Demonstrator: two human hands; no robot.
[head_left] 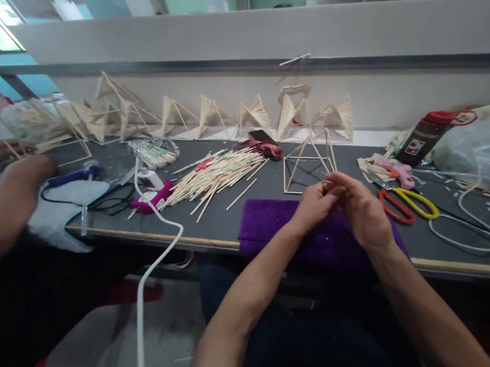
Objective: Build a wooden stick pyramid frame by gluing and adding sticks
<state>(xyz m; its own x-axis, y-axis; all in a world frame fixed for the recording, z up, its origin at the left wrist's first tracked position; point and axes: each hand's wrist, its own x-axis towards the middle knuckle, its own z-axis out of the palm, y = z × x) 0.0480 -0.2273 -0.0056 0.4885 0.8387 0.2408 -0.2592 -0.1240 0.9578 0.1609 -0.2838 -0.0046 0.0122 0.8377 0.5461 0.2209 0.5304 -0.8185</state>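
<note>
My left hand [316,206] and my right hand [365,211] meet above a purple cloth [263,221] at the table's front edge. Both have their fingertips pinched close together, and whatever sits between them is too small or hidden to make out. Just behind my fingers stands an open frame of thin wooden sticks [286,174], square at the base with slanting sticks above. I cannot tell whether my fingers touch it. To its left lies a loose pile of wooden sticks [220,175].
Several stick-built fan shapes [213,114] line the back wall. On the right are scissors [409,205], a pink glue gun [399,171], a dark canister [426,139] and plastic bags [482,152]. A white cable [141,311] hangs off the left edge, near another person's arm [2,206].
</note>
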